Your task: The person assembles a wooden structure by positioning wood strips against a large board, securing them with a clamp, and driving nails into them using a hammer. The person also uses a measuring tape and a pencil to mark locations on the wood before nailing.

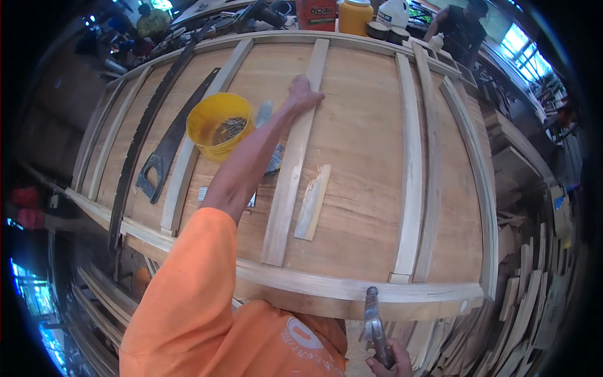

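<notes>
My left hand (304, 95) reaches far across the plywood panel (358, 119) and grips a pale wooden batten (291, 182) that lies across it, close to its far end. Low at the front, my right hand (394, 362) is closed round a hammer (375, 323). The metal head of the hammer is up by the panel's front edge strip (339, 284). To the left of my left forearm, a yellow bucket (217, 148) holds many nails (231, 129). A short, rough-edged wood offcut (312, 204) lies just right of the batten.
Left of the bucket lie a handsaw (168, 147) and a long dark toothed strip (143, 132). More battens (408, 169) cross the panel. Jars and jugs (356, 17) stand beyond the far edge. Wood pieces (524, 295) pile up at right. Another person (461, 31) is at far right.
</notes>
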